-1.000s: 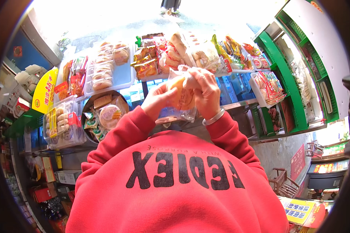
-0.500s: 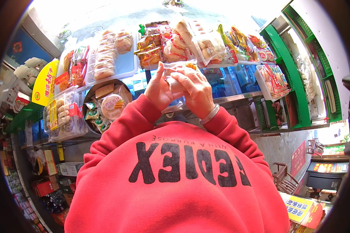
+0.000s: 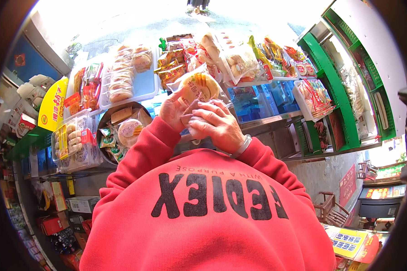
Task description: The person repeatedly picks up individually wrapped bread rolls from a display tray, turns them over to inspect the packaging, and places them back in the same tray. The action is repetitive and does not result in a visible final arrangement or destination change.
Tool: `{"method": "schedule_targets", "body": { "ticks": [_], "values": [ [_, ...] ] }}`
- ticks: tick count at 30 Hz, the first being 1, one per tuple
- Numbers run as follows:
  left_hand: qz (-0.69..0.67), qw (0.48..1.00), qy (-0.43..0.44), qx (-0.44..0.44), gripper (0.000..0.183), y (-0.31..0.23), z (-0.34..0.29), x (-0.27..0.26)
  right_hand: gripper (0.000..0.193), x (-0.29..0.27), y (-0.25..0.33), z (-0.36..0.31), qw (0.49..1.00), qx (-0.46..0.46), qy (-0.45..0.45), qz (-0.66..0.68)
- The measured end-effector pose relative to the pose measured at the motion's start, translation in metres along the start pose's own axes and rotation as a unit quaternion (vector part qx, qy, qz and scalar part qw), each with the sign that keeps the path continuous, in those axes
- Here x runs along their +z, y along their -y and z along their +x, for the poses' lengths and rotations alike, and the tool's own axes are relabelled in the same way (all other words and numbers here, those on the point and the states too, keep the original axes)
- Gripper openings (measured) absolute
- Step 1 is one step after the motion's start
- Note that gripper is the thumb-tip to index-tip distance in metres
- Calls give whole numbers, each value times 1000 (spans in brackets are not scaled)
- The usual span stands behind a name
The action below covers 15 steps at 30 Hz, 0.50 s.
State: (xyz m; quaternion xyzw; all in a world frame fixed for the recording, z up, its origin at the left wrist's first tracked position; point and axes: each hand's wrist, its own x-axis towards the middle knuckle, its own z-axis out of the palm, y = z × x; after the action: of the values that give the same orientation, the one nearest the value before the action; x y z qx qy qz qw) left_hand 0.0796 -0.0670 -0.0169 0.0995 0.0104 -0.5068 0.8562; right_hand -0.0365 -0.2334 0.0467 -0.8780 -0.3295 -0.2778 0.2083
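In front of my chest, both hands are at a clear packet [image 3: 199, 88] with a round, flat, pale cake inside and orange print on its film. My left hand [image 3: 172, 113] grips the packet's near left edge, thumb lying along it. My right hand [image 3: 218, 127] curls over the near end, fingers closed on a pinkish-brown piece [image 3: 191, 112], perhaps cloth or paper, that lies against the packet. To the left, a round dark tub [image 3: 105, 118] holds a similar round cake packet [image 3: 131, 131] and small green-and-white sachets [image 3: 107, 133].
Beyond my hands stand a white tray [image 3: 154, 86] of stacked round buns, brown-yellow packets [image 3: 172, 72] and bagged buns [image 3: 239, 63]. A clear box of rolls [image 3: 72, 137] sits at left. Green shelving [image 3: 332, 90] rises on the right, beside a white tray of red-striped packets [image 3: 313, 100].
The packet has swung up and flattened out, so its round cake now shows above my hands. My left hand has shifted left and down. My right hand has lowered slightly.
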Motion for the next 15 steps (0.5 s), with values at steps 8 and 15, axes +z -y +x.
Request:
{"method": "schedule_targets", "body": {
  "ticks": [8,15],
  "values": [
    [51,992,44,108,44,18,7,16,38,-18,-13,13,985,107,-136,6],
    [74,992,70,69,49,29,7,26,38,-18,-22,10,985,113,-122,-48]
  ]
}}
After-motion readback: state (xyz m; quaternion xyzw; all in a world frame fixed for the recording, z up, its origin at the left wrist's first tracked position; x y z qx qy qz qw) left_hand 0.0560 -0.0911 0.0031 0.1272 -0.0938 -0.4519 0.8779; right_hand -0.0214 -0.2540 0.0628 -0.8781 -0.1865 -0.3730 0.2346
